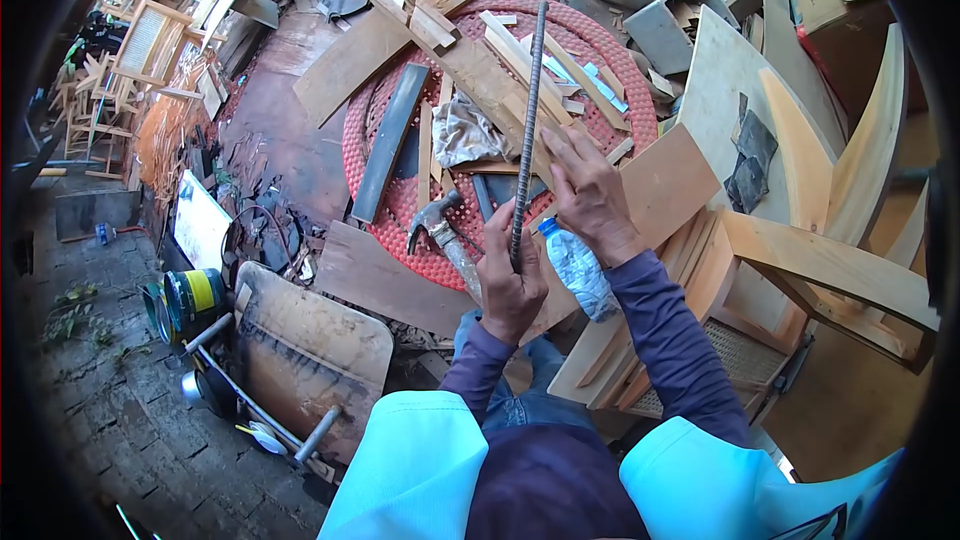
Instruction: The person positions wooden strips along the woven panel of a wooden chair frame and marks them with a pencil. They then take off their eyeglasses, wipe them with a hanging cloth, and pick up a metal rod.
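A long ribbed metal rod (529,125) stands nearly upright in the view, its lower end in my left hand (511,280), whose fingers are wrapped round it. My right hand (592,190) is beside the rod on the right, over a wooden board (480,65); its fingers lie forward, and whether they hold anything is hard to make out. Just left of my left hand, a claw hammer (445,232) lies on the red woven round surface (410,250). Under my right wrist is a crumpled plastic bottle (578,275) with a blue cap.
Wood strips (590,80), a dark plank (392,140) and a stained cloth (468,130) lie on the round surface. At right stands a wooden chair frame (830,260). A worn board (310,340) and a green bucket (195,300) are at lower left.
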A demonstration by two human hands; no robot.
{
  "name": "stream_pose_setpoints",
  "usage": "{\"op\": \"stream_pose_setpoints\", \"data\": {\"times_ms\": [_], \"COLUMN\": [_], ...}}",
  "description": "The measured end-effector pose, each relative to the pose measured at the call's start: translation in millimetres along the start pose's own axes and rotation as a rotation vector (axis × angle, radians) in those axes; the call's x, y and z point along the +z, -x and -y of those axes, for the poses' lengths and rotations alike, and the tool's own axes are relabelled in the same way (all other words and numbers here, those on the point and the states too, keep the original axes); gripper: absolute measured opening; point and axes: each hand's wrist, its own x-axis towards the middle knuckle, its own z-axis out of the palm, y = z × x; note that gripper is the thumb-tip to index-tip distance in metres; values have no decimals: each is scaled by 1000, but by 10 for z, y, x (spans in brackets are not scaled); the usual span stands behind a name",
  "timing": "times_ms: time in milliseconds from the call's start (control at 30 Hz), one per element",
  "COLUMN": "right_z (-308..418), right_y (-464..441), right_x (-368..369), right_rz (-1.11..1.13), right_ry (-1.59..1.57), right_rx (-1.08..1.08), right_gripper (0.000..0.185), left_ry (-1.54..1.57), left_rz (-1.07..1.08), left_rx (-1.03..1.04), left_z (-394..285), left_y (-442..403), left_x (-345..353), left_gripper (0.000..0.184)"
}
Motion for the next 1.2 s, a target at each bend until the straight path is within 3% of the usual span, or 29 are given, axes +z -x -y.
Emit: {"op": "stream_pose_setpoints", "data": {"times_ms": [333, 433, 733, 833, 1200], "right_z": [-76, -81, -46, -36, -33], "right_y": [-17, -19, -31, -21, -16], "right_x": [39, 43, 19, 18, 19], "right_rz": [-38, -49, -52, -38, -34], "right_ry": [23, 41, 25, 27, 4], "right_rx": [-97, -108, -79, -53, -28], "right_gripper": [45, 44, 45, 44, 41], "left_ry": [12, 2, -8, -43, -41], "left_rz": [-11, 20, 9, -49, -70], "left_rx": [7, -73, 6, 88, 50], "left_z": [69, 40, 63, 50, -110], "left_y": [48, 56, 44, 25, 263], "left_x": [2, -14, 37, 66, -36], "left_gripper": [39, 39, 39, 27, 23]}}
